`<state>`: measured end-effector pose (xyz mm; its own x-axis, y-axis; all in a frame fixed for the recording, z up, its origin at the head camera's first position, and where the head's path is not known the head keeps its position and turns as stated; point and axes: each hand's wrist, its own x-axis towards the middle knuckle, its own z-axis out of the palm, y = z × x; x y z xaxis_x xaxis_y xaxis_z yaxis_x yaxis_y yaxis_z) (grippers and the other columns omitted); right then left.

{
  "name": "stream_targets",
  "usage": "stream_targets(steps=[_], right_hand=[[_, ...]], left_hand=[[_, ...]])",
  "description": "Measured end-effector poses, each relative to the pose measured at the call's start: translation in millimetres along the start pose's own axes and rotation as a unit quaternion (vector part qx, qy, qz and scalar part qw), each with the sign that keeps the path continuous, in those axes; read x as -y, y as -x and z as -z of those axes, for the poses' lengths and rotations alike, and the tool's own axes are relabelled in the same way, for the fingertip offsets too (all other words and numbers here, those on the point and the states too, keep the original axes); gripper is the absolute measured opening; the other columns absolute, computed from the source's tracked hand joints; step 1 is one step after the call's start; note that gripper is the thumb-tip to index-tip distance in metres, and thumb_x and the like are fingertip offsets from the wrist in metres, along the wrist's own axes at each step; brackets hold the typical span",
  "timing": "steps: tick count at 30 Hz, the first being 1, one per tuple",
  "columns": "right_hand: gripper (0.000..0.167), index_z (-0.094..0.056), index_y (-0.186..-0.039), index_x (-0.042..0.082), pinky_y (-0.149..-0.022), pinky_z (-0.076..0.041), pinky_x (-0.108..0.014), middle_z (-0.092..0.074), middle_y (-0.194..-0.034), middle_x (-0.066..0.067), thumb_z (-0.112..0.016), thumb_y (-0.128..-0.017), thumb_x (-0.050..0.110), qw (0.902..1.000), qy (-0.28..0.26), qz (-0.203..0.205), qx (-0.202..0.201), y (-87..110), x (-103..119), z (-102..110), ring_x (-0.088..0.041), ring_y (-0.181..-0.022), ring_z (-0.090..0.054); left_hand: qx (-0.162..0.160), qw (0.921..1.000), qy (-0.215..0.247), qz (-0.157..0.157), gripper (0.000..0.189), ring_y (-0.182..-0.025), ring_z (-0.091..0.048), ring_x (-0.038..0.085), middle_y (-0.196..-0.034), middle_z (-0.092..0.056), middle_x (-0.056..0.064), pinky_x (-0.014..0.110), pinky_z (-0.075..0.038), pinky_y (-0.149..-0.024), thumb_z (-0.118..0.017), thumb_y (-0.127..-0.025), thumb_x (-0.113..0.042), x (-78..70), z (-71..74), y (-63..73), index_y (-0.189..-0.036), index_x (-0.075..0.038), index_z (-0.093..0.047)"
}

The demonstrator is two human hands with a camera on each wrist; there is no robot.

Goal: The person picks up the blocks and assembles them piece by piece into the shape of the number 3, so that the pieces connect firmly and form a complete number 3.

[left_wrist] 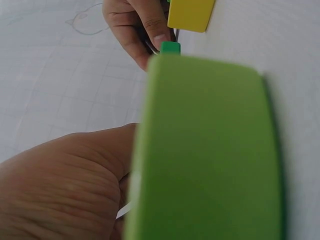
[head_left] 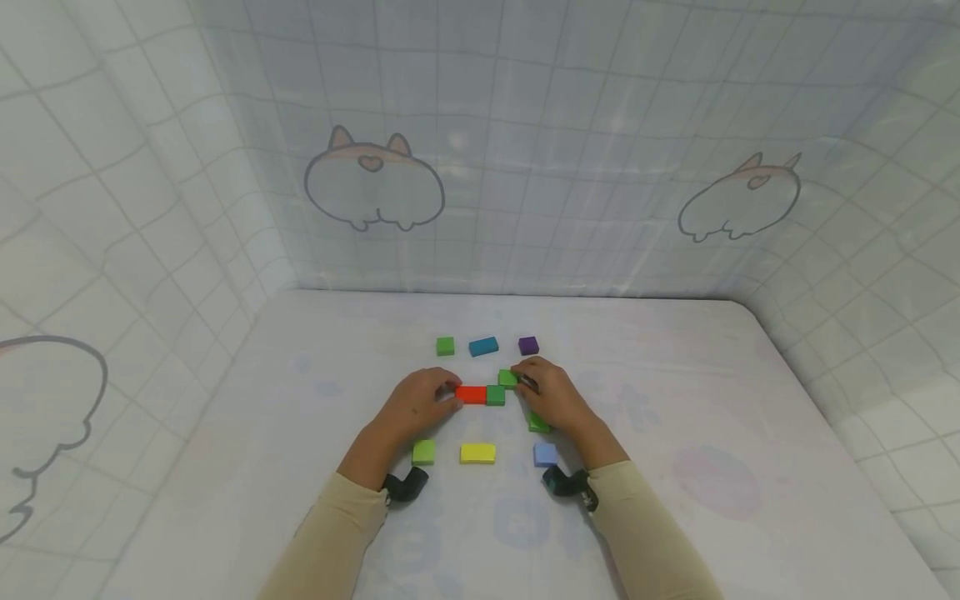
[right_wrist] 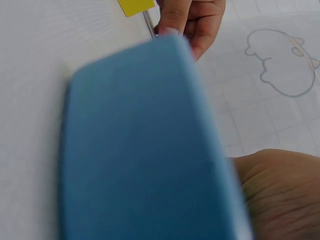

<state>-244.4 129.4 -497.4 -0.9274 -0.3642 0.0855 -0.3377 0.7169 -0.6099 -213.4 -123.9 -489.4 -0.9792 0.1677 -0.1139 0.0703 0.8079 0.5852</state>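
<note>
In the head view my left hand (head_left: 422, 402) pinches the left end of a red block (head_left: 472, 395) between fingers and thumb. A dark green block (head_left: 496, 396) sits against the red block's right end. Just behind it lies a bright green block (head_left: 507, 379), its right side between the fingertips and thumb of my right hand (head_left: 552, 396). Another green block (head_left: 539, 423) is partly covered by the right hand. The left wrist view is largely filled by a light green block (left_wrist: 205, 150), which hides the left fingertips; a pale blue block (right_wrist: 140, 145) likewise hides the right fingertips.
Behind the hands lie a green block (head_left: 446, 346), a blue block (head_left: 483, 346) and a purple block (head_left: 528, 345). Nearer the body, a yellow block (head_left: 477, 453) lies between the wrists. Patterned sheeting (head_left: 525, 167) rises at the white table's (head_left: 300, 333) back and sides.
</note>
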Motion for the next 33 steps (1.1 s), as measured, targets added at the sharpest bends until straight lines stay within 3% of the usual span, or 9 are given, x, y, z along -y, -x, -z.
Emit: stream_targets(steps=[8,15,33], right_hand=[[0.034,-0.067,-0.128,0.008,-0.102,-0.05,-0.038,-0.062,-0.126,-0.005,-0.068,-0.095,0.012,0.9999,0.001,0.016,0.002,0.4,-0.4,0.8,-0.02,-0.118,-0.06],[0.041,-0.063,-0.134,0.011,-0.097,-0.054,-0.037,-0.06,-0.13,-0.004,-0.07,-0.094,0.016,0.9998,-0.009,-0.015,-0.009,2.3,-2.3,3.1,-0.018,-0.111,-0.062],[0.027,-0.07,-0.12,0.013,-0.097,-0.053,-0.036,-0.065,-0.122,-0.001,-0.07,-0.093,0.012,0.9999,-0.01,0.002,-0.009,0.5,-2.7,0.2,-0.016,-0.111,-0.062]], left_hand=[[-0.001,0.9999,-0.004,-0.01,0.032,-0.104,-0.056,0.015,-0.115,-0.066,-0.008,0.04,-0.052,-0.097,-0.075,-0.089,-0.031,2.7,0.0,-1.0,-0.12,-0.023,-0.068],[0.002,1.0,0.003,0.006,0.033,-0.105,-0.056,0.015,-0.117,-0.065,-0.008,0.041,-0.052,-0.097,-0.075,-0.089,-0.032,0.3,-0.6,0.9,-0.12,-0.025,-0.068],[0.0,0.9999,0.008,0.01,0.032,-0.105,-0.056,0.016,-0.117,-0.065,-0.008,0.041,-0.052,-0.097,-0.075,-0.089,-0.031,-0.7,0.7,0.1,-0.12,-0.025,-0.068]])
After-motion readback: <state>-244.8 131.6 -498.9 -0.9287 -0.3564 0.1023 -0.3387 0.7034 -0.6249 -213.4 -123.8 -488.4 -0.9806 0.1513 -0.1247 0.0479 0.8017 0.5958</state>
